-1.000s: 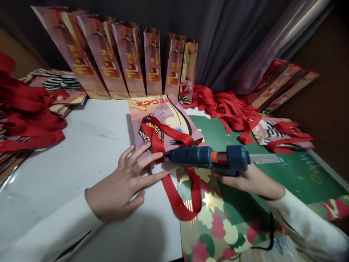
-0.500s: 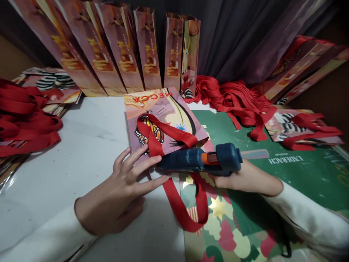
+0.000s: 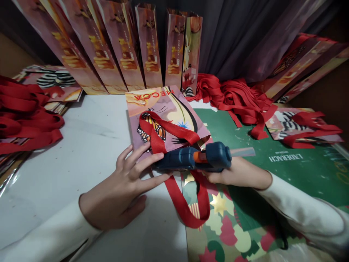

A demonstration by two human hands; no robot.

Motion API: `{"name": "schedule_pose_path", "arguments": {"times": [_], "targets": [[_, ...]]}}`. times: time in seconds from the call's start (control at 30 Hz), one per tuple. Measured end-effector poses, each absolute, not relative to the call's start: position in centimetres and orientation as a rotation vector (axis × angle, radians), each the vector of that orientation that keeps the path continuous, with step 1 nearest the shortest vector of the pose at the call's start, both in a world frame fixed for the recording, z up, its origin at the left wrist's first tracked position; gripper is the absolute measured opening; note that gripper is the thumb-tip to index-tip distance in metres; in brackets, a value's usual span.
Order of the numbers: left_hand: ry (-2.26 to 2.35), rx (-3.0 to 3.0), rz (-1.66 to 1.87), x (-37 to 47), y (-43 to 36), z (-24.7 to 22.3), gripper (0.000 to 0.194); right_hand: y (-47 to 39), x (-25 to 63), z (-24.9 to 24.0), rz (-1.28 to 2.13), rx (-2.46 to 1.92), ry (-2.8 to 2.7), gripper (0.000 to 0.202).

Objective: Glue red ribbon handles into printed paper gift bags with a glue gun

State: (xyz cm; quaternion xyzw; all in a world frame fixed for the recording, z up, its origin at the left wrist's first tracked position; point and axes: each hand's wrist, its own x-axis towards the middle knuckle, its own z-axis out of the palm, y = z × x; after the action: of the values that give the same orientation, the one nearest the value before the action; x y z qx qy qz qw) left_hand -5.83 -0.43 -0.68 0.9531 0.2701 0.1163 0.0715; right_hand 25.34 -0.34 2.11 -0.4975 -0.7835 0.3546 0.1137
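A dark blue hot glue gun (image 3: 185, 158) with a clear glue stick (image 3: 242, 152) out of its rear is gripped by my right hand (image 3: 234, 174). Its front end points left, over the near edge of a purple paper gift bag (image 3: 174, 105) lying flat, printed with a butterfly. The nozzle tip is hidden near my left fingers. My left hand (image 3: 120, 189) lies with fingers spread, fingertips on the bag's near-left edge. One red ribbon handle (image 3: 174, 127) loops across the bag's face; another red ribbon loop (image 3: 188, 214) hangs out toward me beneath the glue gun.
Several finished-looking bags (image 3: 152, 54) stand in a row at the back. A heap of red ribbons (image 3: 231, 94) lies behind right, more ribbons (image 3: 24, 116) on a stack at left. A green sheet (image 3: 286, 174) and patterned paper (image 3: 218, 233) cover the right side.
The glue gun and my right hand have moved slightly left, toward my left fingers. My left hand keeps its spread pose on the bag, and the view has shifted a little.
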Motion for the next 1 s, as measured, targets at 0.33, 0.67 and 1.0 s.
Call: {"name": "schedule_pose_path", "arguments": {"times": [0.33,0.67,1.0], "targets": [[0.804,2.873,0.378,-5.9,-0.4,-0.7,0.081,-0.9,25.7,2.5,0.929,-1.472,-2.285,0.015],[0.763,2.872,0.379,-5.9,-0.2,-0.8,0.079,-1.4,26.9,2.6,0.956,-1.559,-2.253,0.017],[0.760,2.873,0.400,-5.8,-0.3,-1.2,0.081,-2.1,27.6,3.9,0.856,-1.685,-2.188,0.018]]}}
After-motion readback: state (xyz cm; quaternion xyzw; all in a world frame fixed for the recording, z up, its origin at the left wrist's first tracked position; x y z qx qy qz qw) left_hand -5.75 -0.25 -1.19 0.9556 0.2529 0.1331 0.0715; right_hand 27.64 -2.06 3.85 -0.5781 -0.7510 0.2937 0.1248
